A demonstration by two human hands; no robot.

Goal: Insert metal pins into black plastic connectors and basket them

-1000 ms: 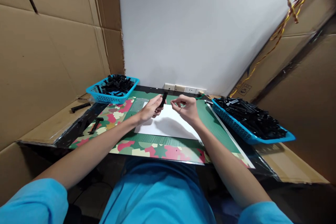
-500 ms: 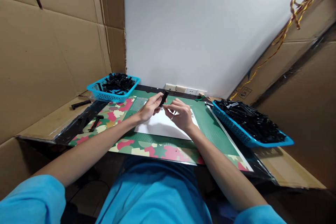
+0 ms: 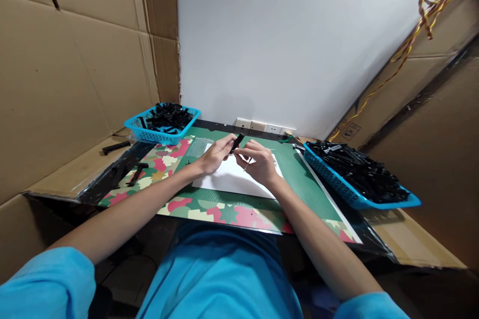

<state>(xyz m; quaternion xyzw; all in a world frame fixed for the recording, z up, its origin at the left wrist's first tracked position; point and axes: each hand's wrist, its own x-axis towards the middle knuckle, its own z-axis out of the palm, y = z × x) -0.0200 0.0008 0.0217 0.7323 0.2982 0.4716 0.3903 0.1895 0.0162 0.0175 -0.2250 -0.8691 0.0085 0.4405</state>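
Note:
My left hand is closed around a black plastic strip-like part, which tilts up to the right above the mat. Close beside it, my right hand is pinched, its fingertips at the lower end of the black part. A thin pointed metal tool, like tweezers, sticks out below the right fingers; its other end is hidden by them. Under both hands lies a white sheet of paper, with small dark bits near its upper edge that are too small to make out.
Blue baskets full of black parts stand at the back left and at the right. Loose black parts lie on the patterned mat and on the cardboard ledge at left. Sockets line the wall; twisted wires hang at right.
The black part in my left hand has tilted further to the right, its top end now slightly lower. My right hand has stayed nearly in place.

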